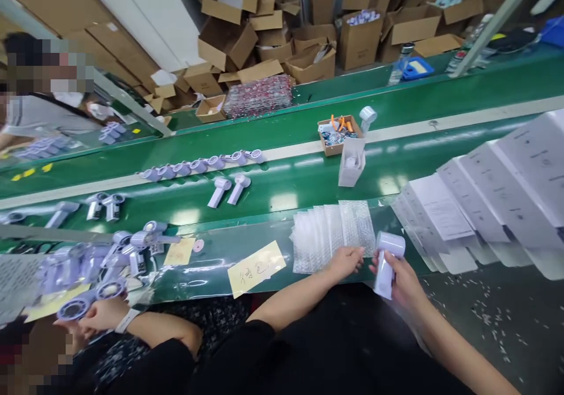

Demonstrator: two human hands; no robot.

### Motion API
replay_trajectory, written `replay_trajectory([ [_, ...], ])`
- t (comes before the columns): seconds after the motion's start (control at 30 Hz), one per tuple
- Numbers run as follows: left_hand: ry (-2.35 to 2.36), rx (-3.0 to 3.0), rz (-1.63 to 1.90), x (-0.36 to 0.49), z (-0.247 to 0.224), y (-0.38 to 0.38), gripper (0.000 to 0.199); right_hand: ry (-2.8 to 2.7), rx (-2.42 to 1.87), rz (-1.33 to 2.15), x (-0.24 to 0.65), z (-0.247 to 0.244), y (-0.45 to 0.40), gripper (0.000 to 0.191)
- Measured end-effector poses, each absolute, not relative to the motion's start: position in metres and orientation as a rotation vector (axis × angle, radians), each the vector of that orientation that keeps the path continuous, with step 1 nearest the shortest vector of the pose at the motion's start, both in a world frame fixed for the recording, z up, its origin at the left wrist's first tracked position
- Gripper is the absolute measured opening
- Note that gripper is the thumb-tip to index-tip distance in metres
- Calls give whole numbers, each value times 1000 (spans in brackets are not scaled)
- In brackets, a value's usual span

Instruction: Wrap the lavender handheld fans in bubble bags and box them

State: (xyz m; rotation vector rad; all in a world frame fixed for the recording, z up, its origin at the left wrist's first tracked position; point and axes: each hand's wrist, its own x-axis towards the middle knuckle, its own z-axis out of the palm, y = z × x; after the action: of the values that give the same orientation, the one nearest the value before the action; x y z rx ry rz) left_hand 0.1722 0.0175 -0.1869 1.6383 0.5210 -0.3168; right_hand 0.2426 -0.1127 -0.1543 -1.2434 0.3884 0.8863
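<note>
My right hand (400,280) is wrapped round the handle of a pale purple handheld fan (390,245), which is upright with its round head at the top. My left hand (347,263) is at the lower right edge of a row of overlapping clear bubble-wrap bags (326,230). Its fingers are pinched together at the corner of the rightmost bag, just left of the fan. The fingertips' grip on the bag is only partly visible.
A co-worker's hands at the left hold another fan (73,308) beside a heap of fans (83,263). A handwritten yellow note (257,268) lies left of the bags. White sheets (497,189) overlap at the right. More fans (215,161) line the green conveyor, near a small parts box (335,149).
</note>
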Motion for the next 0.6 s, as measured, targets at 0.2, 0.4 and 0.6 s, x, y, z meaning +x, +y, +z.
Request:
replay_trajectory([
  [0.2, 219, 2362, -425, 210, -228, 15, 15, 361, -1384, 1030, 252, -152, -188, 40],
  [0.4, 287, 2295, -458, 232, -229, 27, 14, 317, -1247, 1193, 276, -150, -200, 52],
  [0.6, 545, 1701, -301, 242, -197, 21, 12, 162, -996, 1457, 305, -138, -166, 50],
])
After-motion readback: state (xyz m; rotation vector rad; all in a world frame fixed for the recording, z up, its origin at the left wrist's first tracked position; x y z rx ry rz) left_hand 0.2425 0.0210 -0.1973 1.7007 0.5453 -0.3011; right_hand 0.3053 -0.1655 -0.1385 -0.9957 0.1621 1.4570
